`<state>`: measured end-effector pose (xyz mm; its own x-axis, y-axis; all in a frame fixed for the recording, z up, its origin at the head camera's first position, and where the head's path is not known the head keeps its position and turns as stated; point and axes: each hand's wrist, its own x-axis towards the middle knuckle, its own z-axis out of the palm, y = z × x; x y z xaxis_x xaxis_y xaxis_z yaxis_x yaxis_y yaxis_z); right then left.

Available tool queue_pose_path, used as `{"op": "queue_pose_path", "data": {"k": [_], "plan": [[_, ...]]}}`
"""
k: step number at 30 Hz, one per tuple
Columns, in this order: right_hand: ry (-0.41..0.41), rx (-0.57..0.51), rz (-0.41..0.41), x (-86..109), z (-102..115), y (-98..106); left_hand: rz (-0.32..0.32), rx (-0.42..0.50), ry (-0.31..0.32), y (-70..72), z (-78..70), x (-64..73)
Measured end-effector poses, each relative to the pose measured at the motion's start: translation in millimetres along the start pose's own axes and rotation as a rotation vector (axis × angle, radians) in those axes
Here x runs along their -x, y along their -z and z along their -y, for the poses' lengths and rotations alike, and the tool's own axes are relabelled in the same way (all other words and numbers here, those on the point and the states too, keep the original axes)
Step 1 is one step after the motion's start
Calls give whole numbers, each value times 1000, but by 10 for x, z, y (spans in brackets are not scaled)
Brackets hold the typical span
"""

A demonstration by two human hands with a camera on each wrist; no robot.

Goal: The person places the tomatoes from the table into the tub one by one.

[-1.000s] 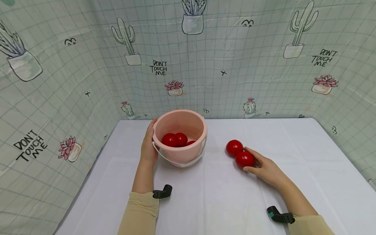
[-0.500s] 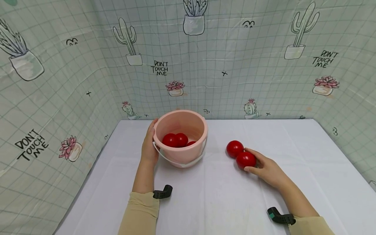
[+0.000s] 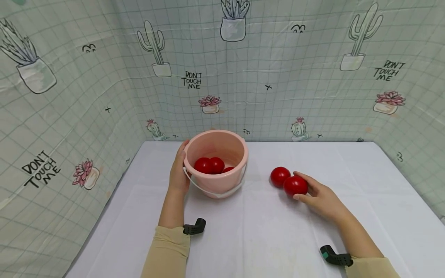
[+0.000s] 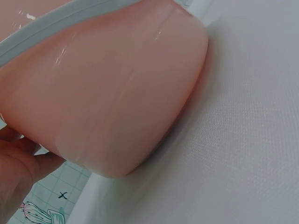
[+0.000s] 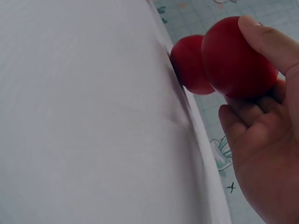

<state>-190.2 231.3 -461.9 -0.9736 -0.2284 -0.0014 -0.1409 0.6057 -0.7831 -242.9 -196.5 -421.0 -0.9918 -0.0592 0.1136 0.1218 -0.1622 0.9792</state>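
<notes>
A pink bucket [image 3: 219,183] with a white handle [image 3: 222,195] stands upright at the left of the table. Several glossy red balls [image 3: 203,165] lie inside it. My left hand [image 3: 178,172] holds the bucket's left side, fingertips up at the rim; in the left wrist view the fingers [image 4: 49,163] press on the bucket wall. To the right, my right hand [image 3: 321,199] grips a red ball [image 3: 295,186] between thumb and fingers, the thumb [image 5: 266,39] on one side and the fingers under it. Right beside that one, another red ball [image 3: 279,177] rests on the cloth.
The table is covered with a white cloth [image 3: 264,235]. Behind it and on both sides hangs a grid-patterned curtain [image 3: 264,58] with cactus drawings. Black wrist cameras [image 3: 194,226] sit on both forearms.
The right hand has drawn its red ball slightly to the right and back, a little off the other ball. The left hand keeps its place on the bucket. The head view has shifted slightly.
</notes>
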Motion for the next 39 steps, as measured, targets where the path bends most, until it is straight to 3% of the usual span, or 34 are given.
{"op": "queue_pose_path", "data": {"k": [13, 29, 39], "plan": [[24, -31, 6, -141, 255, 186, -22, -23, -14, 25, 133, -51], [108, -33, 12, -448, 763, 466, -30, -36, -21, 21, 136, -54], [94, -31, 9, -589, 967, 571, -7, -26, -12, 35, 122, -63]]}}
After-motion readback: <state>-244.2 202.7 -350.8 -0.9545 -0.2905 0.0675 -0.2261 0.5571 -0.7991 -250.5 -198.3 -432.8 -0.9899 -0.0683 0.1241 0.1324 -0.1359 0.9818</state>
